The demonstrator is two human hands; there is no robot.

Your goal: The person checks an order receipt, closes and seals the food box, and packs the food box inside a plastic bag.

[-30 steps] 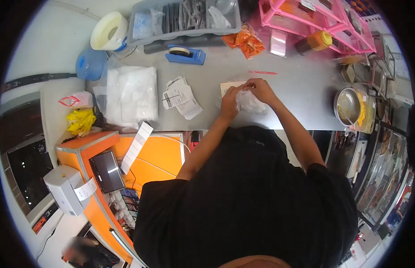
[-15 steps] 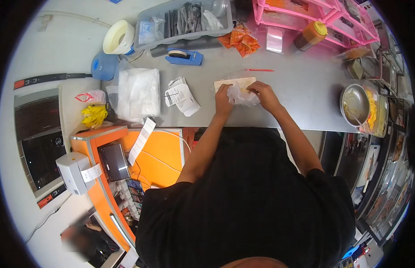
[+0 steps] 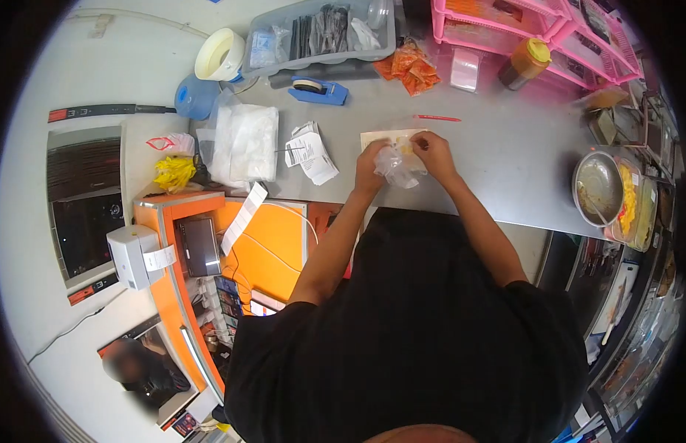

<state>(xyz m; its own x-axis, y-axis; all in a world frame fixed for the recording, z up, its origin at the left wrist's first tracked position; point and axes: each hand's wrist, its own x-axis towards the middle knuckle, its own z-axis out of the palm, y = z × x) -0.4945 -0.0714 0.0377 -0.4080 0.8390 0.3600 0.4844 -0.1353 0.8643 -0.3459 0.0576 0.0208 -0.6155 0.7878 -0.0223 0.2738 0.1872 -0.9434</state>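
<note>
A thin clear plastic bag point(image 3: 399, 167) is bunched between my hands over the steel counter point(image 3: 505, 162). My left hand point(image 3: 370, 164) grips its left side with the fingers closed. On the right, my right hand point(image 3: 433, 151) pinches something small at the bag's upper edge; the fingertips are closed. Behind the bag lies a flat tan paper point(image 3: 369, 137), partly covered by the bag and my hands. A red pen point(image 3: 439, 118) rests just beyond it.
Receipts point(image 3: 311, 156), a stack of white bags point(image 3: 253, 142) and a blue tape dispenser point(image 3: 332, 93) are left. A grey bin point(image 3: 276, 65), orange packets point(image 3: 411, 68) and a sauce bottle point(image 3: 524, 65) stand behind. A metal bowl point(image 3: 595, 184) is right. A person point(image 3: 154, 373) is lower left.
The bag has been opened out from a tight bunch, and my hands have moved apart, showing more of the tan paper. The camera view has shifted, so the surroundings appear farther right.
</note>
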